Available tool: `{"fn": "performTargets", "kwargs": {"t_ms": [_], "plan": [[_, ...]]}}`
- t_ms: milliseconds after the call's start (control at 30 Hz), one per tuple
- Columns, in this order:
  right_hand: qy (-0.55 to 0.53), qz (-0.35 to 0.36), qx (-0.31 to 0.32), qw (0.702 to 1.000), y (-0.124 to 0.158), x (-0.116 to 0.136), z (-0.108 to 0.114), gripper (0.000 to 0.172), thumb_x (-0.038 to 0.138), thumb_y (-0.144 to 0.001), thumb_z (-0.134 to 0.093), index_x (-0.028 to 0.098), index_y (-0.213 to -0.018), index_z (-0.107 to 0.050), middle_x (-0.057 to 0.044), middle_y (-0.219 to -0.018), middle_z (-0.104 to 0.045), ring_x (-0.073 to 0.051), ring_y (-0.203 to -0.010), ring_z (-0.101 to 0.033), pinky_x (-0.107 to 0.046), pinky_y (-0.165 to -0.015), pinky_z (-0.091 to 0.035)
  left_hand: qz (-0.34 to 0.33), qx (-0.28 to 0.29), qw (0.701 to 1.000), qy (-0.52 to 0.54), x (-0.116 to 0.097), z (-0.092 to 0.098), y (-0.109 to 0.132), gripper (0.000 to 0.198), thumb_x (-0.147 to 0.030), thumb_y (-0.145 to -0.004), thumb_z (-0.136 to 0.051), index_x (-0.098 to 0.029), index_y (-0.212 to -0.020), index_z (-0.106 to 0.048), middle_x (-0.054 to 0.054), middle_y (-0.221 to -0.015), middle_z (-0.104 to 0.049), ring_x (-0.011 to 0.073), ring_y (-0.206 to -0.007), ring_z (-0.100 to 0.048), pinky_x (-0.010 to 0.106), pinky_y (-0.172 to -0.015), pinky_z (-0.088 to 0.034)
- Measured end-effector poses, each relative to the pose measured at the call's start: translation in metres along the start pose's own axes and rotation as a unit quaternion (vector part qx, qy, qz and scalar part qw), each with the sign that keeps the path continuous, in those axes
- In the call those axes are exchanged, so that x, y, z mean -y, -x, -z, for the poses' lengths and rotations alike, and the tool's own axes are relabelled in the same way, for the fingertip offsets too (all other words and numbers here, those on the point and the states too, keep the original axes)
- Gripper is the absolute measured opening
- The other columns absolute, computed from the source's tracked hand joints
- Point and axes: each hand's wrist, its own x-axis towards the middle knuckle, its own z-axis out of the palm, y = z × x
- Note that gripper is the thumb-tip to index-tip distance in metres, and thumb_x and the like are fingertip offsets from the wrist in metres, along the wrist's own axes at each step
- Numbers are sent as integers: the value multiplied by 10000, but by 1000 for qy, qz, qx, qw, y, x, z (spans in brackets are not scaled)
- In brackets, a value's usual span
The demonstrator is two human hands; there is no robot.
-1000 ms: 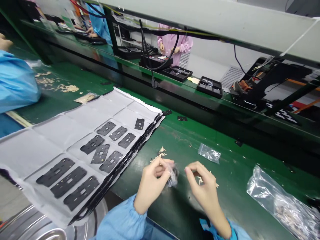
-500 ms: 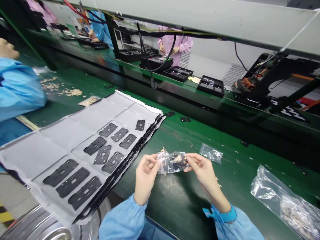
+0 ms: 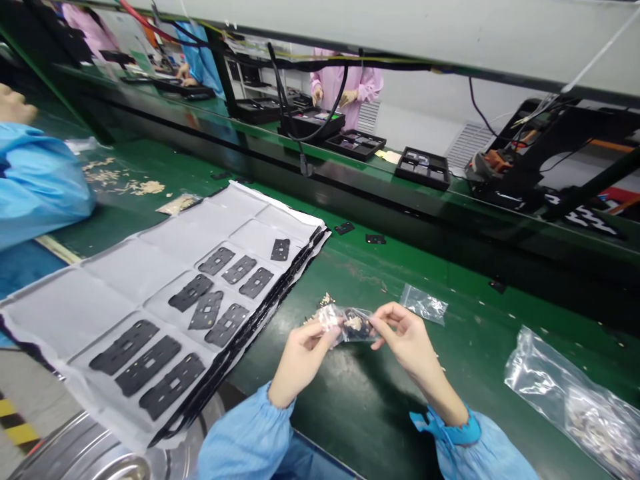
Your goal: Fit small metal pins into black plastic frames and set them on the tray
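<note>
Between my two hands a small clear plastic bag (image 3: 356,325) is held just above the green bench, with dark and beige small pieces showing in it. My left hand (image 3: 306,357) pinches the bag's left end between thumb and fingers. The right end is pinched by my right hand (image 3: 404,333). Behind the bag lies a little pile of small beige and dark pieces (image 3: 326,301), partly covered by it. To the left, a stack of grey-white tray sheets (image 3: 145,267) carries several flat black plates (image 3: 147,365).
Another small clear bag (image 3: 424,304) lies behind my right hand. A larger clear bag (image 3: 575,400) with beige pieces is at the right. Loose black plates (image 3: 375,239) lie by the dark rail (image 3: 400,207). At the left is a co-worker's blue sleeve (image 3: 43,187), near scattered beige pieces (image 3: 145,187).
My left hand has shifted slightly right and its fingers have moved farther along the bag. The bag's left part is now more bunched. My right hand keeps its pinch.
</note>
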Motion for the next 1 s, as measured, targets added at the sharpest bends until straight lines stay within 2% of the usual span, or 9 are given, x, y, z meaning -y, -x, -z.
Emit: {"fn": "performTargets", "kwargs": {"t_ms": [100, 233, 333, 433, 567, 667, 767, 900, 1000], "plan": [[9, 7, 4, 1000, 1, 3, 2, 200, 350, -776, -653, 163, -826, -604, -27, -763, -583, -129, -603, -565, -261, -507, -553, 18, -1, 1000, 14, -5, -5, 0, 310, -293, -757, -662, -126, -1016, -696, 104, -1028, -701, 244, -924, -659, 335, -827, -548], [30, 16, 40, 999, 3, 7, 7, 208, 317, -784, -639, 173, -934, -643, -56, -876, -613, -156, -733, -595, -292, -656, -558, 27, 26, 999, 34, -8, -7, 0, 405, -303, -796, -619, -141, -1168, -614, 114, -1119, -662, 240, -953, -651, 334, -815, -554], [47, 17, 43, 998, 4, 6, 10, 171, 315, -757, -666, 171, -848, -667, -44, -835, -614, -157, -699, -611, -287, -654, -544, -4, 75, 997, 28, -9, -6, 0, 370, -305, -852, -540, -201, -1204, -588, 97, -1260, -574, 241, -1035, -613, 331, -790, -564], [54, 3, 2, 999, 3, 4, 9, 194, 348, -733, -690, 159, -743, -647, -33, -691, -623, -150, -587, -605, -278, -581, -526, -40, 120, 992, 16, -13, -4, 0, 321, -291, -882, -483, -222, -1165, -617, 81, -1295, -546, 250, -1133, -552, 336, -820, -551], [78, -14, -36, 996, 4, 7, 6, 250, 384, -712, -706, 167, -666, -592, -20, -601, -603, -151, -507, -591, -260, -486, -491, -45, 76, 996, -29, -16, -5, -1, 298, -272, -805, -606, -169, -1076, -673, 99, -1149, -650, 260, -1094, -583, 366, -944, -474], [105, 15, -1, 994, 6, 13, 6, 225, 372, -781, -638, 165, -697, -612, -19, -666, -582, -136, -518, -585, -252, -499, -490, -16, 14, 999, -35, -13, -9, -2, 350, -263, -707, -709, -140, -1034, -689, 101, -1055, -694, 267, -983, -643, 358, -906, -502], [107, 37, 33, 993, 8, 17, 6, 193, 344, -833, -575, 170, -768, -630, -25, -740, -573, -128, -573, -575, -250, -545, -503, -9, -13, 1000, -24, -10, -14, -1, 382, -260, -707, -706, -134, -1066, -673, 101, -1094, -677, 263, -1003, -635, 351, -914, -501], [61, 11, 88, 994, 7, 17, 8, 181, 313, -777, -644, 176, -896, -637, -37, -846, -602, -152, -726, -591, -270, -670, -518, -21, 18, 999, -16, -9, -16, -2, 396, -255, -764, -647, -153, -1146, -627, 94, -1171, -638, 253, -1068, -603, 362, -955, -472], [66, 6, 58, 996, 4, 10, 8, 175, 315, -744, -682, 164, -817, -634, -26, -787, -612, -155, -722, -593, -275, -690, -503, -55, 70, 995, -35, -11, -13, -2, 340, -239, -828, -566, -175, -1158, -621, 86, -1207, -616, 241, -1132, -560, 374, -1006, -421]]}}
